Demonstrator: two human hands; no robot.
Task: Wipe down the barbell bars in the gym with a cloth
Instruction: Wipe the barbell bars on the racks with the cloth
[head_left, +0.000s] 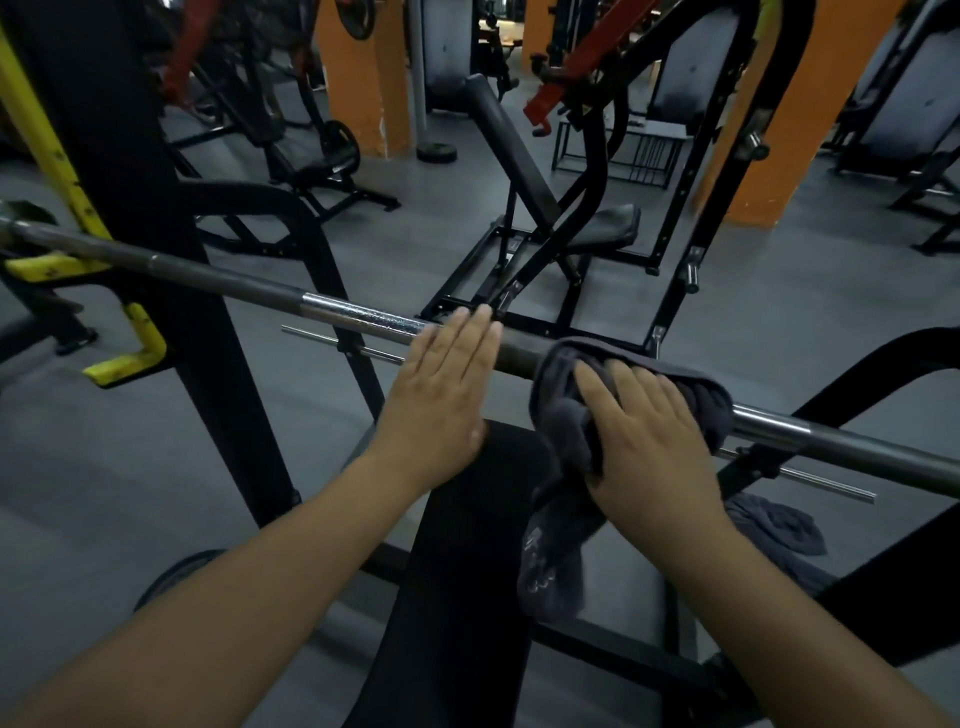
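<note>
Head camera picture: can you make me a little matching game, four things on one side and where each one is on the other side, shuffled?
Things:
1. left hand
2. right hand
3. cloth
4. lower yellow hook

Places:
A. sticks out from the rack below the barbell bar, far left
B. draped over the bar, one end hanging down
C. flat on the bare bar, fingers straight
D. on top of the cloth, holding it to the bar

Pairs: 1-C, 2-D, 3-B, 4-A.
</note>
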